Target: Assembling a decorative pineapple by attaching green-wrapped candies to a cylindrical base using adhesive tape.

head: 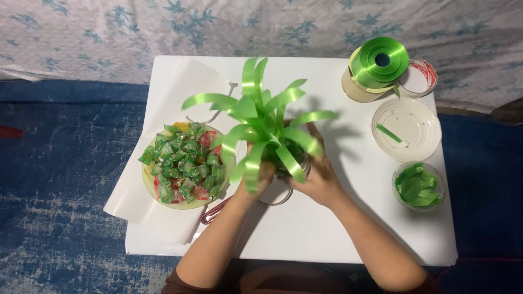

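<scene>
A spray of bright green ribbon strips fans up out of a clear jar at the middle of the white table. My left hand grips the jar's left side under the drooping strips. Wrapped around the jar's right side is my right hand. The ribbon hides most of the jar and my fingertips.
A round dish of green and red wrapped candies sits left on white paper sheets. Red-handled scissors lie by my left forearm. At the right are green ribbon rolls, a clear lid and a cup of cut ribbon pieces.
</scene>
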